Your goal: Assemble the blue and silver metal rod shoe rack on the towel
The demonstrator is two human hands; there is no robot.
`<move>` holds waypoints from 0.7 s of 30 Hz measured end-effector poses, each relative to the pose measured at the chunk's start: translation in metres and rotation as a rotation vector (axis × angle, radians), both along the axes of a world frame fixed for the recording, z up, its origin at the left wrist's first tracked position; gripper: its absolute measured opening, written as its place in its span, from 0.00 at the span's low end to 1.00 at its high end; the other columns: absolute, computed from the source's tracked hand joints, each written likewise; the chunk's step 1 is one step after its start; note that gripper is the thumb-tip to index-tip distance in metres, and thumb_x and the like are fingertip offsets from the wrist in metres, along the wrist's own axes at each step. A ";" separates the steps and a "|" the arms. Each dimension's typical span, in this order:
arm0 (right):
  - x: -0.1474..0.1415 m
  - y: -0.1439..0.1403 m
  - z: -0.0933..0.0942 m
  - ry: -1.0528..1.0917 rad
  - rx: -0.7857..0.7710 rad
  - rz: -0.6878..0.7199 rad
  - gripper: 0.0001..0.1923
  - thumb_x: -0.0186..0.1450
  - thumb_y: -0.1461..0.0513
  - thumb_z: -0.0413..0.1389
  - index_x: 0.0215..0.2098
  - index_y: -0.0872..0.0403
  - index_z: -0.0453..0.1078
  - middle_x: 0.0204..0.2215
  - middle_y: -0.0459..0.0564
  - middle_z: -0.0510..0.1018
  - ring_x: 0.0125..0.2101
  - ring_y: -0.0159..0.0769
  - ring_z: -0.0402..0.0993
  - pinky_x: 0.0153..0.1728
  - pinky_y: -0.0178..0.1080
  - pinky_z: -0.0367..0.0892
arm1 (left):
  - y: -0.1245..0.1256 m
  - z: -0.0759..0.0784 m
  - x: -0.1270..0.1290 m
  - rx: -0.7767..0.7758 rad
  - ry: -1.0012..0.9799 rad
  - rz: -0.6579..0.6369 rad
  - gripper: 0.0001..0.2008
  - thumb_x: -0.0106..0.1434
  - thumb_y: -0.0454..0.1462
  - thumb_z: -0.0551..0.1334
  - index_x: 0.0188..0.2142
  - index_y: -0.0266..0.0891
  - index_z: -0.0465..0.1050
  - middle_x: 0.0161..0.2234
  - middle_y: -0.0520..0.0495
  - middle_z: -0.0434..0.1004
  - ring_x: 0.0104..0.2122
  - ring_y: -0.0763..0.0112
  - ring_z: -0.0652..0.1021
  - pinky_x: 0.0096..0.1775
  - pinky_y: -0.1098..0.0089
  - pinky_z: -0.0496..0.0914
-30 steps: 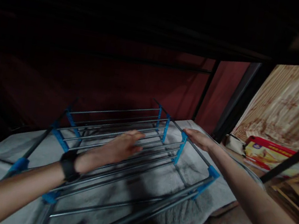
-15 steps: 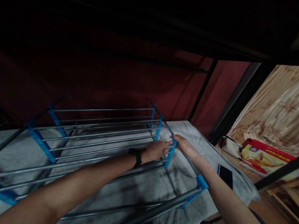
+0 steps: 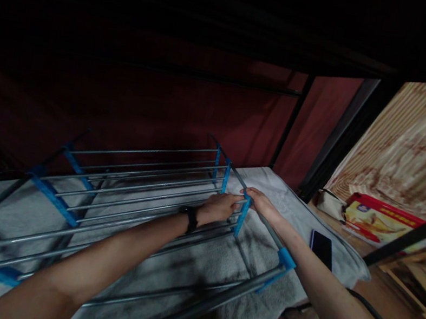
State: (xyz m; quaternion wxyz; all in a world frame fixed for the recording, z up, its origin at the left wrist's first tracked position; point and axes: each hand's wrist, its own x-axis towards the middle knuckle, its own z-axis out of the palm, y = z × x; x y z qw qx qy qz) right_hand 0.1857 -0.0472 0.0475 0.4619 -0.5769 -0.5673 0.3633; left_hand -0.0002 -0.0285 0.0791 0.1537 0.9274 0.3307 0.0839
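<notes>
Our left hand [image 3: 220, 207] and right hand [image 3: 261, 202] both close on a blue connector [image 3: 243, 214] between them, steadying the metal rack [image 3: 129, 189].

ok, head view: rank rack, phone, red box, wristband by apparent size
1. rack, spans most of the view
2. red box
3. phone
4. wristband
The box lies farther off than the phone, so their real sizes may differ more than they look.
</notes>
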 end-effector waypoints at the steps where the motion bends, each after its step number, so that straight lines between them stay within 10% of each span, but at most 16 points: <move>1: -0.001 -0.001 0.000 0.000 0.003 -0.004 0.14 0.61 0.52 0.49 0.34 0.53 0.69 0.35 0.49 0.74 0.38 0.38 0.70 0.39 0.37 0.68 | 0.000 0.000 0.000 0.000 0.000 -0.010 0.19 0.69 0.39 0.51 0.57 0.49 0.68 0.50 0.46 0.78 0.46 0.61 0.78 0.45 0.66 0.70; 21: -0.004 0.002 -0.003 -0.012 -0.048 -0.028 0.15 0.61 0.53 0.48 0.36 0.53 0.69 0.37 0.49 0.75 0.38 0.36 0.72 0.39 0.36 0.68 | -0.002 -0.002 0.003 0.023 -0.007 0.024 0.18 0.68 0.38 0.53 0.56 0.45 0.69 0.50 0.43 0.77 0.49 0.59 0.77 0.47 0.65 0.70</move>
